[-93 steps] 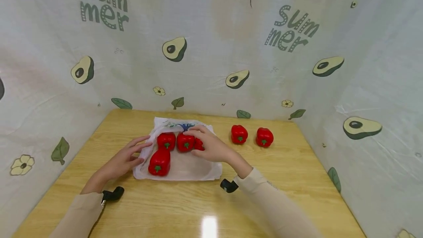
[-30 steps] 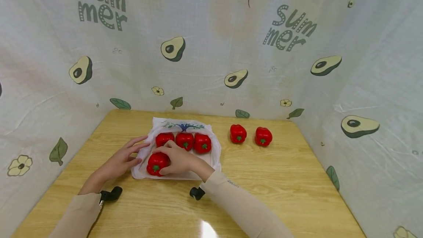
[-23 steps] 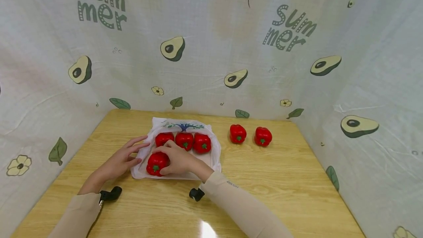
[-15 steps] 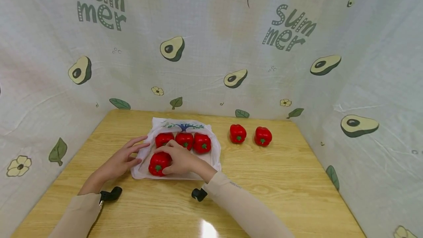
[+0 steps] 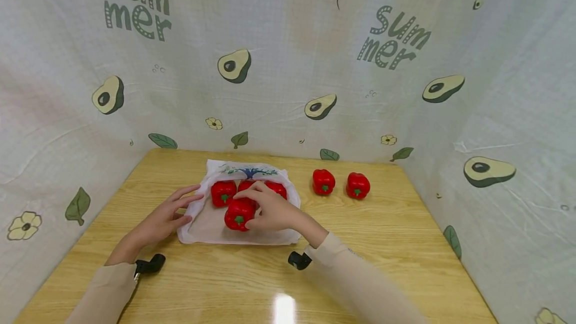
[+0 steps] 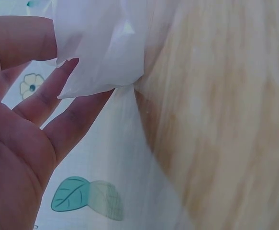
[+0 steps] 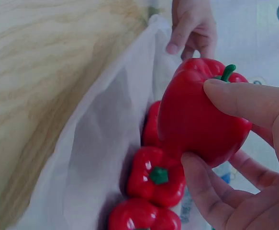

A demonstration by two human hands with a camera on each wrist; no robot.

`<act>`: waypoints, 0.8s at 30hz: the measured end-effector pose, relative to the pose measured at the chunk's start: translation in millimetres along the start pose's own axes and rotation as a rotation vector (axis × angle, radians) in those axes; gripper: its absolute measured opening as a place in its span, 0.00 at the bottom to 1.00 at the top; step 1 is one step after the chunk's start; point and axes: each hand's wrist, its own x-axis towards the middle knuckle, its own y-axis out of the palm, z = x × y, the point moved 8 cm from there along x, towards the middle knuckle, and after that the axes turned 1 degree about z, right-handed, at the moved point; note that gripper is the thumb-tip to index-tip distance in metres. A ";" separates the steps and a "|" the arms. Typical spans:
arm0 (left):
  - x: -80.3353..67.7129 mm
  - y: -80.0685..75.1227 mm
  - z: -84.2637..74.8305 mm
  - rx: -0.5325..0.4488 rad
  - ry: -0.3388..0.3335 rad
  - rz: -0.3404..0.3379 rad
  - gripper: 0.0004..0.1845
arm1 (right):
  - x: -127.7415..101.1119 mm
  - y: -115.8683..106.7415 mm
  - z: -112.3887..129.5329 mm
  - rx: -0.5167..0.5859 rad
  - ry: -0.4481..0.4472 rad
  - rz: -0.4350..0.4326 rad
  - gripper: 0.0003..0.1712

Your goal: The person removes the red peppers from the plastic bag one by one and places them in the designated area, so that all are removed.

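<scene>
1. Head view. A wooden table [image 5: 360, 244] stands inside a cloth backdrop [image 5: 288, 64] printed with avocados and the word "Summer". A white bag [image 5: 204, 224] lies open on the table. The right hand [image 5: 270, 211] grasps a red pepper [image 5: 238, 214] over the bag, in front of the row of peppers [image 5: 223, 192] lying at the bag's far end. The left hand [image 5: 166, 216] rests at the bag's left edge, fingers extended. Two loose peppers [image 5: 325, 182] sit on the table well to the right of the bag.

2. Left wrist view. The fingers [image 6: 58, 120] of the left hand are nearly straight, with a fold of the white bag [image 6: 101, 48] held between thumb and fingers; the table [image 6: 225, 120] lies beyond.

3. Right wrist view. The thumb and fingers [image 7: 254, 103] of the right hand curl around the red pepper [image 7: 196, 115], stem up, carried clear of the row of peppers [image 7: 156, 179] below it inside the bag [image 7: 91, 158]. The left hand [image 7: 192, 26] shows at the bag's far edge.

4. Judgement. The step in hand appears to be arranging peppers in the bag. The next move likely calls for setting the held pepper down in the free space beside the row, with the left hand keeping the bag's mouth open.
</scene>
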 end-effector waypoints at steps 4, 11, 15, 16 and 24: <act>-0.2 0.0 -1.5 -0.001 0.015 -0.003 0.36 | -15.0 -17.1 -4.0 -0.009 0.002 -0.023 0.35; -0.9 0.3 -0.3 0.013 0.019 -0.005 0.36 | -44.7 -45.3 -14.7 0.024 0.031 -0.036 0.37; -1.1 0.0 0.5 0.014 0.028 -0.011 0.36 | -64.7 -60.9 -21.8 0.002 0.020 -0.059 0.38; -0.9 -0.1 0.3 0.013 0.032 -0.013 0.36 | -70.4 -65.4 -23.5 -0.009 0.019 -0.069 0.37; -0.7 -0.2 0.8 -0.016 0.027 -0.010 0.36 | -122.5 -94.1 -47.3 -0.077 0.074 -0.135 0.38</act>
